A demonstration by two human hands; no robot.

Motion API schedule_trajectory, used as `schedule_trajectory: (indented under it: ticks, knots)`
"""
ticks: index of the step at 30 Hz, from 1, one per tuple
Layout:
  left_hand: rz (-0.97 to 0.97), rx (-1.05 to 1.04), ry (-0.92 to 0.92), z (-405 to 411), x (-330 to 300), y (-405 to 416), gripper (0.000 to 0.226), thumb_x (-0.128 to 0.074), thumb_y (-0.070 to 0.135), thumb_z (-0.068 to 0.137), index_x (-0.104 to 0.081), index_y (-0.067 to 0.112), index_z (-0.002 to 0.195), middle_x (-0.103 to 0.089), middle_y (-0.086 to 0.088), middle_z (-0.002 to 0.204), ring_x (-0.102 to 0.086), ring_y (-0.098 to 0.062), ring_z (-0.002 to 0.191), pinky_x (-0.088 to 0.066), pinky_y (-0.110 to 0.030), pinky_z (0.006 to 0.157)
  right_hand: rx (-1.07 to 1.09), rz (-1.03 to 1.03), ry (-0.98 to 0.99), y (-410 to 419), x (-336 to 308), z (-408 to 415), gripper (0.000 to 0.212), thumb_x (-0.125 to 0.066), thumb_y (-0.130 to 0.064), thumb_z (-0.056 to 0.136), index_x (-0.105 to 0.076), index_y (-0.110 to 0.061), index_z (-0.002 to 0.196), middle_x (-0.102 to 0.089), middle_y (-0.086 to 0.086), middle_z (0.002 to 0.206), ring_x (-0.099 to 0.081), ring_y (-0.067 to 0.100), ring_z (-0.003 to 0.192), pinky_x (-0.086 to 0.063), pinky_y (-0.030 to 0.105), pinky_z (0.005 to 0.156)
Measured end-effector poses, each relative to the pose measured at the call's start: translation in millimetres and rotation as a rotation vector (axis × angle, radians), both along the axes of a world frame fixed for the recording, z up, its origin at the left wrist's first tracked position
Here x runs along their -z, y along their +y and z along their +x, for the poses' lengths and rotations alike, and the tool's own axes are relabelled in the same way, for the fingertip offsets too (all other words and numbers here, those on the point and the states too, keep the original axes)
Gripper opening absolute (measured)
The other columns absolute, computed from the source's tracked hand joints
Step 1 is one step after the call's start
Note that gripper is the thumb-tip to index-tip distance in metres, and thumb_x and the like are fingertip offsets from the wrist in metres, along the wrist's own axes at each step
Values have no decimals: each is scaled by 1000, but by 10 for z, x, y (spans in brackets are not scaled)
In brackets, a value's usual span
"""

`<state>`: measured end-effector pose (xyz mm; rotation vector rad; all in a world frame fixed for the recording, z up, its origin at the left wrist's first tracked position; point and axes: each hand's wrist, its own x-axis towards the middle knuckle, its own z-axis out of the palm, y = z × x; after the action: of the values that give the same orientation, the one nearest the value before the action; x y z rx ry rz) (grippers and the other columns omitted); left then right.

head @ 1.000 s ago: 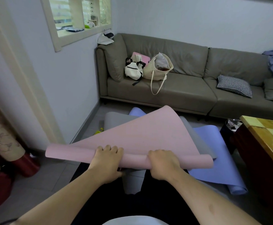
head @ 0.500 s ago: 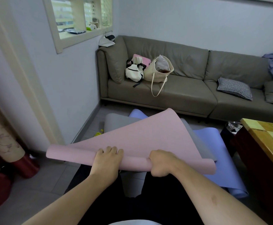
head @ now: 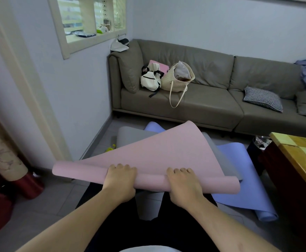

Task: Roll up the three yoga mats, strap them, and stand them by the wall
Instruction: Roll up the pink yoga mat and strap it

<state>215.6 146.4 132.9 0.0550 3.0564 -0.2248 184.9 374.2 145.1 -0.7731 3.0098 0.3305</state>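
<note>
The left hand (head: 120, 180) and right hand (head: 184, 184) grip the pink yoga mat's (head: 166, 153) rolled end above grey mat (head: 148, 204) and blue mat (head: 239, 171).

Grey sofa (head: 212, 104) against the wall, bearing a cream tote bag (head: 177, 79), white backpack (head: 149, 79) and checked cushion (head: 263, 98); wooden desk (head: 301, 155) at right.

matt foam pink mat (head: 166, 153), glossy wood table (head: 301, 151)
</note>
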Motion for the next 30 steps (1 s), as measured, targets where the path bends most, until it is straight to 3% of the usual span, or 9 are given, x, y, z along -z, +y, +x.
schedule_trajectory:
  ticks: [4, 8, 10, 14, 17, 21, 24, 27, 30]
  knots:
    - [48, 35, 106, 63, 40, -9, 53, -74, 45, 79, -50, 21, 120, -59, -5, 117, -55, -30, 108, -44, -44, 87, 41, 6, -159, -48, -139, -90, 37, -66, -13, 83, -57, -18, 119, -70, 9, 117, -69, 34, 105, -47, 39, 80]
    - [19, 120, 161, 73, 135, 12, 62, -94, 37, 42, -58, 18, 88, -58, -7, 83, -55, -31, 74, -47, -43, 63, 76, 23, -282, -61, -224, -160, 42, -66, -16, 82, -64, -20, 124, -68, 9, 122, -69, 34, 110, -55, 39, 90]
    - [28, 86, 119, 59, 101, 35, 53, -93, 40, 50, -60, 20, 87, -61, -6, 83, -57, -30, 76, -48, -42, 67, 71, 35, -348, -88, -268, -194, 44, -66, -16, 81, -66, -18, 125, -68, 10, 122, -70, 34, 110, -57, 39, 91]
    - [-53, 36, 69, -15, -5, 37, 35, -65, 44, 89, -60, 23, 117, -65, -5, 117, -60, -31, 111, -41, -41, 95, 49, 73, -391, -87, -288, -209, 44, -67, -17, 81, -66, -17, 125, -68, 11, 121, -70, 33, 109, -58, 37, 88]
    - [-35, 32, -21, -31, -111, 41, 37, -62, 49, 90, -62, 25, 118, -67, -4, 120, -62, -30, 112, -42, -40, 96, -1, 28, -267, -32, -251, -152, 45, -70, -22, 82, -57, -17, 125, -65, 9, 121, -66, 34, 110, -55, 40, 86]
    - [27, -13, -113, -88, -215, 5, 34, -60, 38, 87, -63, 24, 119, -68, -4, 123, -66, -29, 113, -47, -38, 96, -141, -1, 41, 60, -72, 6, 48, -77, -38, 81, -53, -18, 117, -62, 5, 110, -61, 31, 97, -48, 44, 80]
    - [19, 12, -156, -70, -257, 51, 37, -61, 42, 89, -62, 24, 121, -67, -4, 124, -66, -29, 113, -46, -38, 95, -105, -6, 4, 46, -21, 30, 44, -78, -32, 84, -52, -17, 116, -67, 6, 109, -65, 30, 95, -47, 42, 81]
    - [-3, 25, -56, -14, -167, 71, 41, -63, 46, 91, -57, 23, 124, -62, -3, 125, -59, -29, 115, -43, -41, 93, -49, -14, -68, -5, -103, -38, 36, -70, -17, 83, -54, -18, 115, -69, 7, 111, -69, 33, 98, -48, 40, 78]
    - [40, 105, 54, 61, -21, 35, 51, -80, 41, 74, -55, 22, 114, -58, -2, 111, -56, -28, 103, -45, -42, 80, -14, -10, -153, -18, -153, -75, 36, -67, -14, 83, -60, -18, 117, -70, 8, 116, -69, 34, 104, -52, 39, 83]
